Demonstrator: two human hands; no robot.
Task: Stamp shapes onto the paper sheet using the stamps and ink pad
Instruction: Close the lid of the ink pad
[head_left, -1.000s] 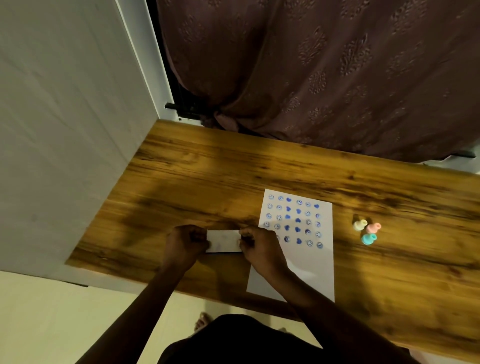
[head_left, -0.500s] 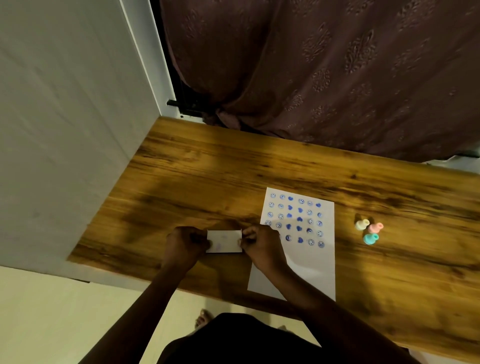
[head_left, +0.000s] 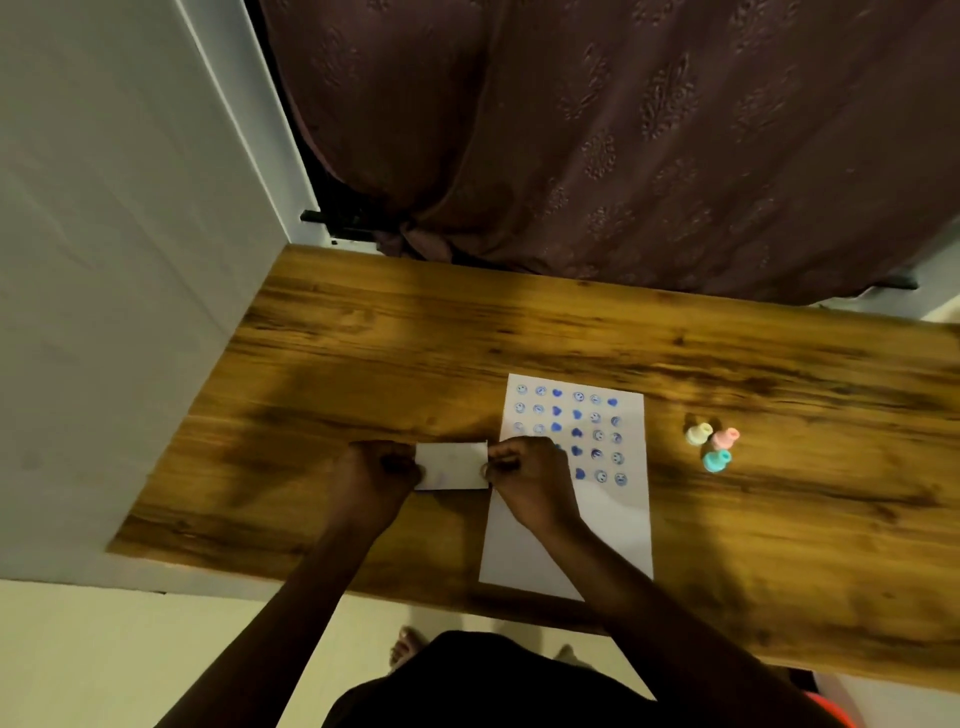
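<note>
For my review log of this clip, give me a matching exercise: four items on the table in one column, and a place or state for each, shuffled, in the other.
Items:
1. paper sheet
2. white ink pad case
3. teal stamp
4. yellow stamp

Places or states:
A. gripped at both ends by the left hand and right hand
B. nearest the person in the stamp cluster
C. far-left one of the cluster
D. lying flat, with rows of blue stamped marks on its far half

Pairs: 1-D, 2-A, 3-B, 4-C
</note>
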